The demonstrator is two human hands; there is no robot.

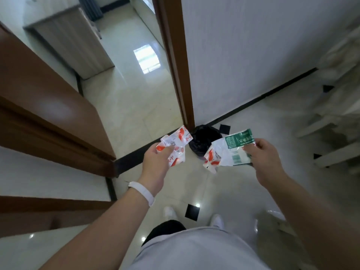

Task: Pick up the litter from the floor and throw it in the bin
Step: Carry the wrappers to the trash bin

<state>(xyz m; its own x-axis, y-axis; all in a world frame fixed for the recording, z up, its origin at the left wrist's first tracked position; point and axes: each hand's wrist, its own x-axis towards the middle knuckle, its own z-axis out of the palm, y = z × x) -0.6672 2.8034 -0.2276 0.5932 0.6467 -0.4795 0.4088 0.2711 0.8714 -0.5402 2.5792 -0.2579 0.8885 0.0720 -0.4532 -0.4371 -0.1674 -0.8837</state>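
The fingers (168, 151) of the left hand (155, 161) are curled round a crumpled bunch of red-and-white wrappers (176, 140), held up just left of the bin (204, 136) and above the floor. The fingers (260, 142) of the right hand (263, 158) pinch a green-and-white label (238, 146) by its edge, with a red-and-white packet (211, 159) hanging from the same grasp; this litter hovers just right of the bin and partly overlaps its rim in the view. Both hands are well apart, one on each side of the bin, and neither touches it. A white wristband (143, 191) sits on the left wrist

The bin is small and round, lined with a black bag, and stands on the pale glossy floor (126, 106) against the foot of a brown door frame (175, 65). Behind and to the right of the bin rises a white wall (253, 45) with a dark skirting. To the left of the bin stands an open brown door (48, 106). On the near side of the bin lie a black square floor tile (192, 211) and the person's white shoes (217, 221)
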